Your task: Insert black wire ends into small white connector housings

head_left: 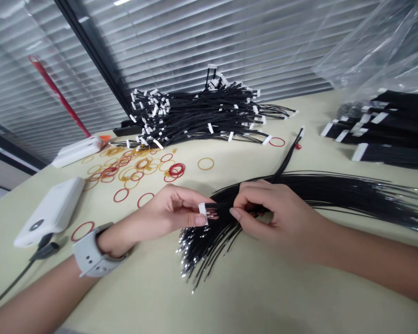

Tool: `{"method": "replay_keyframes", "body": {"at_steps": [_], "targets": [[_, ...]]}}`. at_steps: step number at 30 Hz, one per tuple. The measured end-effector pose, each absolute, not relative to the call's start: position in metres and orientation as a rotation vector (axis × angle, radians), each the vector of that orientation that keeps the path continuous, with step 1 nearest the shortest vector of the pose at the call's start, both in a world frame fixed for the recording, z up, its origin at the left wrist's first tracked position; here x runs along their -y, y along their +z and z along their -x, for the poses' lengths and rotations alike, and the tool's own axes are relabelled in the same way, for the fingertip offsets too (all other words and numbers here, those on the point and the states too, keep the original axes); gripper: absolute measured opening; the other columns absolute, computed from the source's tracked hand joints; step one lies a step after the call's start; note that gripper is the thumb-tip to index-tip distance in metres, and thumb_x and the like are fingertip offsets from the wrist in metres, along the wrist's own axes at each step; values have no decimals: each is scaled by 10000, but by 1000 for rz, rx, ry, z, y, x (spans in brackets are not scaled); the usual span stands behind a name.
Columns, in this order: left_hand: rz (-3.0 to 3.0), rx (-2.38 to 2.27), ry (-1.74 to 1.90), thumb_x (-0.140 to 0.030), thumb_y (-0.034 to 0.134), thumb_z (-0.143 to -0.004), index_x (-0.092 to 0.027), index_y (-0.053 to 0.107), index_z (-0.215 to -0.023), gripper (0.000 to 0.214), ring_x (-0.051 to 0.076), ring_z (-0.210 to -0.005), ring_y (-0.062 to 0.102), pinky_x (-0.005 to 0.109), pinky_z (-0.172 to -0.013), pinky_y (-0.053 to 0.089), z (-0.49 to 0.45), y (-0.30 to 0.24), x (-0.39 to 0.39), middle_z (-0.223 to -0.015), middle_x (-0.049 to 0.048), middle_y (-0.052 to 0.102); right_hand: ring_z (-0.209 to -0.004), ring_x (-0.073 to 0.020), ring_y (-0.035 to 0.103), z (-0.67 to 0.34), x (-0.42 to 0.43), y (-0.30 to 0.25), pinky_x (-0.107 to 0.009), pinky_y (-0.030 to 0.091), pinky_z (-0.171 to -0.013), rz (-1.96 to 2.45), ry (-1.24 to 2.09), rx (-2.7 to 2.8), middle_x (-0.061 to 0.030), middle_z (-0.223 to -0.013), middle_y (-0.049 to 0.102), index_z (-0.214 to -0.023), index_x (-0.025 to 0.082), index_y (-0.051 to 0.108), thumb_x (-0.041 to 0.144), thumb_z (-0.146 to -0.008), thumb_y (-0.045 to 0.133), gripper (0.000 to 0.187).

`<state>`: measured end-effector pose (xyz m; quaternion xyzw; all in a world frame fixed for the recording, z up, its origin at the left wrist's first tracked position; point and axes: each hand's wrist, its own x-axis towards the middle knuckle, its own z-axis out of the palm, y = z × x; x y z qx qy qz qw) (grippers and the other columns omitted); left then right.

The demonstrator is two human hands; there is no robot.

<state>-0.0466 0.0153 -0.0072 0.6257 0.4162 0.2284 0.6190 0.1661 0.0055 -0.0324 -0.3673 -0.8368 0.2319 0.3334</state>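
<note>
My left hand (172, 208) pinches a small white connector (203, 212) between thumb and fingers. My right hand (275, 211) is closed on thin black wires (261, 209) that run into that connector. Both hands hover just over a loose fan of black wires with metal tips (202, 253) lying on the pale table (153, 287). The fan stretches off to the right as a long bundle (362, 195). A grey watch (90, 255) sits on my left wrist.
A heap of black wires with white connectors (202, 116) lies at the back. Red and yellow rubber bands (135, 169) are scattered left of centre. A white power bank (52, 211) with a cable lies at the left. Banded bundles (386, 134) and plastic bags (379, 46) fill the right.
</note>
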Motion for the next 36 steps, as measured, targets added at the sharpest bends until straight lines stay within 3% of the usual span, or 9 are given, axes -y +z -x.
{"method": "replay_keyframes", "body": {"at_steps": [15, 20, 30, 36], "targets": [[-1452, -985, 532, -44, 651, -690, -167, 701, -856, 212, 79, -685, 638, 138, -635, 498, 44, -7, -14, -809, 9, 724, -602, -94, 453, -165, -6, -32, -243, 318, -576, 1006, 658, 2192, 32, -618, 529, -644, 185, 519, 200, -790, 490, 149], [-1475, -999, 557, -66, 663, -681, -159, 699, -844, 190, 108, -694, 649, 179, -643, 520, 44, -7, -12, -806, 24, 724, -558, -85, 453, -161, -2, -30, -241, 321, -559, 990, 620, 2163, 31, -608, 530, -643, 181, 509, 188, -801, 465, 164], [-1485, -1017, 591, -132, 685, -682, -177, 702, -882, 206, 93, -655, 615, 165, -608, 491, 42, -12, -4, -763, 12, 710, -612, -103, 444, -153, 9, -32, -255, 318, -589, 996, 350, 2269, 7, -676, 522, -713, 163, 492, 174, -863, 407, 173], [-1560, -1009, 582, -163, 682, -696, -185, 706, -886, 193, 80, -631, 575, 157, -599, 467, 42, -15, -3, -722, -1, 681, -625, -111, 428, -153, 8, -35, -259, 314, -608, 937, 365, 2310, -6, -708, 519, -735, 163, 482, 169, -881, 375, 181]]}}
